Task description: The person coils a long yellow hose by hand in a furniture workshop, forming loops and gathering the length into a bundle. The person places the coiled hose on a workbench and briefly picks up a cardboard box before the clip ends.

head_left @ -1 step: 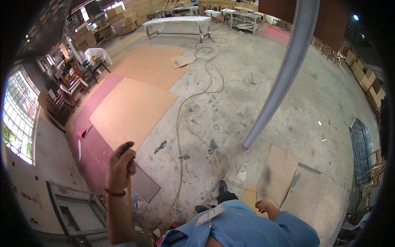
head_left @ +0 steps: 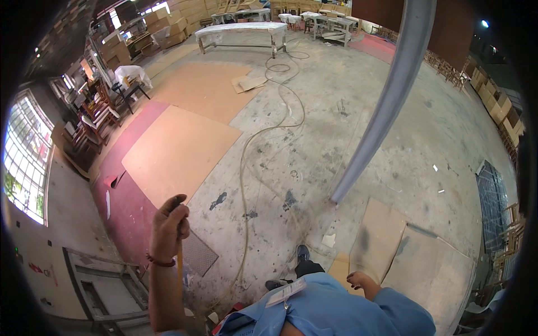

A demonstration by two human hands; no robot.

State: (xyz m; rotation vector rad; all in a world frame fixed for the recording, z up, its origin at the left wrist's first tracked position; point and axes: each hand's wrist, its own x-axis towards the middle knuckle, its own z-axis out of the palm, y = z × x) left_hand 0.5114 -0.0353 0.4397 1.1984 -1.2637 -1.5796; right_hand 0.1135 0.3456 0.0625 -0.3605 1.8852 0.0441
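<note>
My left hand (head_left: 170, 227) is raised in front of me on the left, with a dark band around its wrist. Its fingers are closed, and one fingertip looks blackened. A thin yellow strip (head_left: 179, 263) hangs straight down from the fist beside my forearm; what it belongs to is hidden. My right hand (head_left: 358, 279) hangs low beside my blue shirt, over the cardboard sheets on the floor. Its fingers are loosely bent and apart, and I see nothing in them.
A grey metal post (head_left: 386, 106) rises ahead to the right. A long hose (head_left: 244, 185) winds across the concrete floor. Large cardboard sheets (head_left: 179, 148) lie on the left, others (head_left: 428, 269) on the right. A workbench (head_left: 241, 28) stands far ahead; chairs (head_left: 101, 120) line the left wall.
My left hand has shifted slightly to the right with the yellow strip still hanging from it. My right hand stays where it was.
</note>
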